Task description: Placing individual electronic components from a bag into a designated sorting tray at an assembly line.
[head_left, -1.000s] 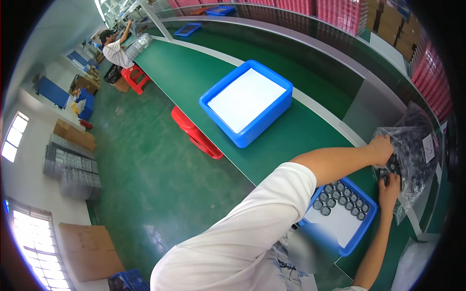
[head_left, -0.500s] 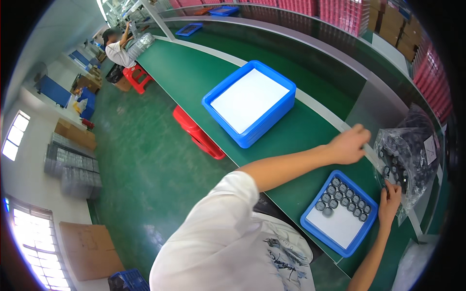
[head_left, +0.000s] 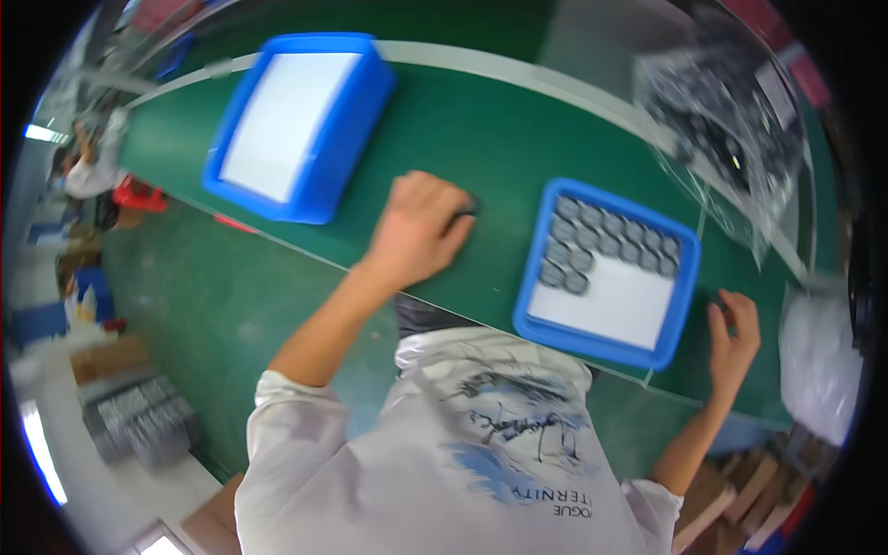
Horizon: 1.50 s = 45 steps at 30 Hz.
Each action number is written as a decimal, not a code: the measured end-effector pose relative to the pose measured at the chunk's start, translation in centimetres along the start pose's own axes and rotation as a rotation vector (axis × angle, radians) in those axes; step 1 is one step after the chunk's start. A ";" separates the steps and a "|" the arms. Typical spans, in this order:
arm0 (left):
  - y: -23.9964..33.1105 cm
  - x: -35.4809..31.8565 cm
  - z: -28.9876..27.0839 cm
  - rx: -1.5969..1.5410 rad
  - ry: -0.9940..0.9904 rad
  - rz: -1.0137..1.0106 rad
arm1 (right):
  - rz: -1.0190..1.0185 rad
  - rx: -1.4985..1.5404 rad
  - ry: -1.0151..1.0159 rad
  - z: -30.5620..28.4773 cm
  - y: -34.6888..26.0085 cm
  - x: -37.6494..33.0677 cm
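My left hand (head_left: pixel 418 229) is closed above the green bench, left of a blue tray (head_left: pixel 597 349). A dark round part (head_left: pixel 467 209) shows between its thumb and fingers. My right hand (head_left: pixel 737 335) is bent in a pinch just right of that tray, with a small dark piece (head_left: pixel 717 301), blurred, at its fingertips. Inside the tray, grey-black round parts (head_left: pixel 611 225) stand in rows along the far and left sides of a white sheet (head_left: pixel 618 301). Beyond my right hand lies a clear plastic bag (head_left: pixel 735 139) with more dark parts inside.
A stack of blue trays (head_left: pixel 356 139) topped with a white sheet stands to the left on the bench (head_left: pixel 453 120). White plastic wrapping (head_left: pixel 819 361) hangs at the far right. A person (head_left: pixel 88 176) sits farther along the bench, near a red stool (head_left: pixel 139 194).
Both hands have left the plastic bag. My left hand is now left of the parts tray with a dark round part; my right hand has come nearer me. The view has turned.
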<state>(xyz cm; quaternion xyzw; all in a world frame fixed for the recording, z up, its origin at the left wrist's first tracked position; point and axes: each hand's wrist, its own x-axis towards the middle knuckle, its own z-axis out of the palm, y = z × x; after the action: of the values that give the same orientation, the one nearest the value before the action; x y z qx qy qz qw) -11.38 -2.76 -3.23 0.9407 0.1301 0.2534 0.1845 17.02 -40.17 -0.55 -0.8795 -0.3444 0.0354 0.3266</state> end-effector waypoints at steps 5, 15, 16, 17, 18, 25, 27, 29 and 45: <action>0.5 1.3 -1.0 -0.016 -0.181 0.078 | 0.036 -0.199 0.121 2.2 1.1 -5.4; 2.1 1.5 0.3 -0.017 -0.157 -0.367 | 0.025 -0.169 0.186 2.3 1.9 -5.7; 1.8 1.6 0.2 -0.071 -0.155 -0.259 | 0.028 -0.170 0.186 2.3 1.6 -5.7; 1.7 1.5 -0.1 -0.068 -0.154 -0.258 | 0.027 -0.152 0.193 2.4 1.3 -5.6; 1.6 1.5 -0.7 -0.076 -0.158 -0.166 | 0.019 -0.118 0.206 2.7 1.3 -5.3; 3.1 0.2 0.9 0.022 -0.041 -0.166 | 0.025 -0.279 0.113 1.1 2.1 -7.7; 3.9 -0.1 0.5 -0.010 -0.084 -0.256 | 0.001 -0.239 0.114 1.2 2.4 -7.5; 3.9 0.1 0.2 -0.031 -0.072 -0.234 | -0.004 -0.229 0.104 1.1 3.1 -7.3; 9.5 2.7 2.4 -0.258 0.005 0.259 | -0.353 0.073 -0.115 2.4 -6.9 -1.6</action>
<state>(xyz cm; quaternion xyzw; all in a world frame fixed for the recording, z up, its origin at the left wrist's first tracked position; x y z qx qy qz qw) -6.45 -11.01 -0.05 0.9174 -0.0251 0.2920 0.2692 11.11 -36.04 1.48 -0.7894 -0.5102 0.0403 0.3391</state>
